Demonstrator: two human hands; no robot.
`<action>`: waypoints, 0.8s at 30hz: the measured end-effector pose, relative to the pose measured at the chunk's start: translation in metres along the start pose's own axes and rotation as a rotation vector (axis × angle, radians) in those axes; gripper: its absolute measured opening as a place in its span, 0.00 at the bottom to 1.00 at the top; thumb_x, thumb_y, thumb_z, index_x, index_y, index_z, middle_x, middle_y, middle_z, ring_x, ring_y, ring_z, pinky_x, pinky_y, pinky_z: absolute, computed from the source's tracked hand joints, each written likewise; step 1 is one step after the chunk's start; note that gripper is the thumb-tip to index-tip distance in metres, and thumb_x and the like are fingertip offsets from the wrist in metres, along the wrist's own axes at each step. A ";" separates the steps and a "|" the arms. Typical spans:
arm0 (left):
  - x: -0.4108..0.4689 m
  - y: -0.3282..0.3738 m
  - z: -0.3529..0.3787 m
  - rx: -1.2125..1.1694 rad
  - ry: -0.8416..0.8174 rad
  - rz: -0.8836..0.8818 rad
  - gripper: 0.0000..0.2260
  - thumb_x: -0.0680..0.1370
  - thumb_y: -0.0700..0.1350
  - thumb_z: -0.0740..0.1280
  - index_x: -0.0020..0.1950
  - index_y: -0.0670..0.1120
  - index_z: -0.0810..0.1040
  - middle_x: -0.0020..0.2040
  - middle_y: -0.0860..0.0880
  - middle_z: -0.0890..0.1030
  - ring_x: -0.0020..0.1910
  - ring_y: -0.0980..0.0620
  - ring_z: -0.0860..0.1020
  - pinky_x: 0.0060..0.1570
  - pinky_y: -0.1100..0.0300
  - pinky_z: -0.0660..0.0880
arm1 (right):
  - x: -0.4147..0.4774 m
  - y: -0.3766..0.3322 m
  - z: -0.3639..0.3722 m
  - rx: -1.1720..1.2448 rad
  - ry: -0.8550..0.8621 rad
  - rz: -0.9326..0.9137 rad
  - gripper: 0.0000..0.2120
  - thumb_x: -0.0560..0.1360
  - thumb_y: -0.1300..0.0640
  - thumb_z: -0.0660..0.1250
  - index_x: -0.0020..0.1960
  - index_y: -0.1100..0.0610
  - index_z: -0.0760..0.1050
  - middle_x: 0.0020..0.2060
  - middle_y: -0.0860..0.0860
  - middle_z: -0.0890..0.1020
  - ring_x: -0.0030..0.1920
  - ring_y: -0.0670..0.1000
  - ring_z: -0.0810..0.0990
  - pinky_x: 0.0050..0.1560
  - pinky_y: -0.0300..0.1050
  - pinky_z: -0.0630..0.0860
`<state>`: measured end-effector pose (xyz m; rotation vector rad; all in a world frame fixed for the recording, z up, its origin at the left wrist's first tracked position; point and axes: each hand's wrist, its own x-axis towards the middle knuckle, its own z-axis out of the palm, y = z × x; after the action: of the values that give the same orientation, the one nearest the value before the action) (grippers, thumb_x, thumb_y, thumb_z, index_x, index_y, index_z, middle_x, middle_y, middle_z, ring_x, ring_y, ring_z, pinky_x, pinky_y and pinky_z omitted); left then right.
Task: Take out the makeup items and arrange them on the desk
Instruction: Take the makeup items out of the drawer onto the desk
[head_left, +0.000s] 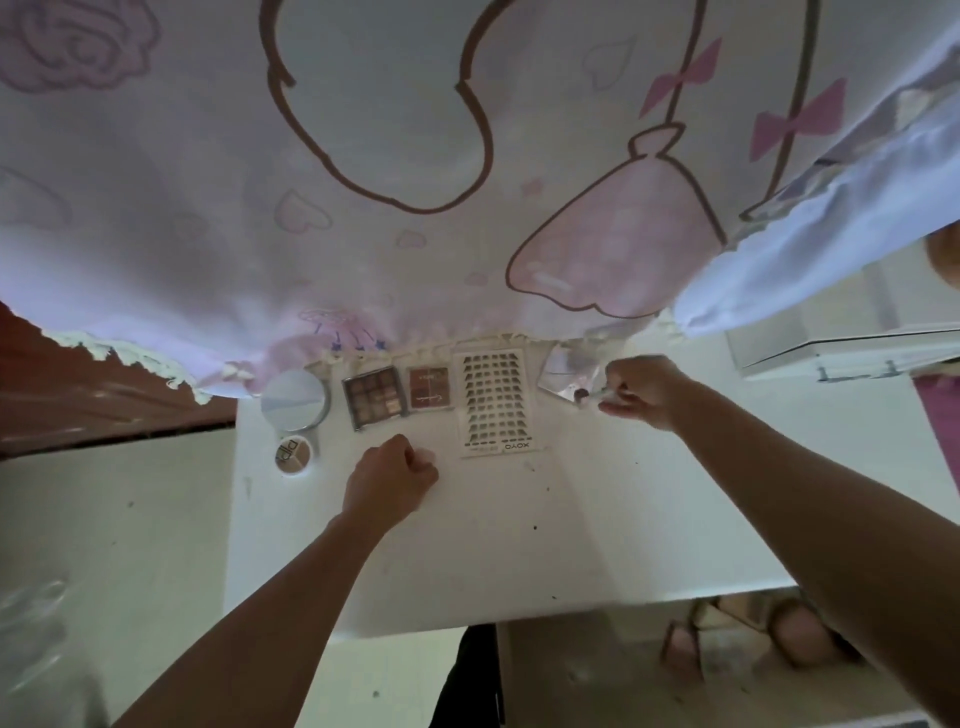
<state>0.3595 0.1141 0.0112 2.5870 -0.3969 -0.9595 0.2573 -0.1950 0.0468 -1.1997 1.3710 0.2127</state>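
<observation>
Pinching a thin pale makeup tool (602, 397) at the shiny silver pouch (563, 371), the right hand (644, 389) looked mid-unpacking, while the left hand (389, 480) lay fisted, seemingly empty, near the square brown eyeshadow palette (375, 397) already set on the white desk (493, 545).

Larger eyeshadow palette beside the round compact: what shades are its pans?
Browns and tans; the palette shows best in the head view.

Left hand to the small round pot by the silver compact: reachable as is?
Probably yes. The left hand rests fisted on the desk just right of the small round pot; only bare desk lies between them. Its fingers must uncurl first.
</observation>
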 end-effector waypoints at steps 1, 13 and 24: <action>0.000 0.001 0.000 -0.001 0.000 -0.001 0.08 0.71 0.50 0.67 0.39 0.48 0.71 0.36 0.48 0.80 0.36 0.48 0.78 0.40 0.52 0.78 | -0.001 0.007 0.000 0.144 -0.064 0.092 0.08 0.71 0.75 0.64 0.43 0.64 0.74 0.42 0.57 0.72 0.39 0.52 0.76 0.36 0.48 0.83; -0.006 0.003 -0.001 -0.008 0.039 -0.015 0.08 0.74 0.53 0.66 0.41 0.49 0.74 0.30 0.51 0.81 0.36 0.51 0.79 0.43 0.52 0.79 | -0.008 0.046 0.052 -0.566 0.202 -0.413 0.15 0.74 0.67 0.62 0.44 0.54 0.84 0.40 0.46 0.82 0.43 0.48 0.78 0.44 0.38 0.72; -0.023 -0.033 -0.016 -0.480 0.022 -0.246 0.11 0.76 0.38 0.57 0.55 0.46 0.75 0.51 0.42 0.78 0.40 0.46 0.74 0.33 0.59 0.67 | -0.068 0.054 0.113 -0.957 -0.141 -0.825 0.09 0.76 0.56 0.66 0.55 0.51 0.79 0.52 0.47 0.82 0.51 0.51 0.79 0.50 0.44 0.75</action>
<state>0.3581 0.1560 0.0217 2.2298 0.1515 -0.9628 0.2699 -0.0534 0.0464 -2.3836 0.5128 0.3638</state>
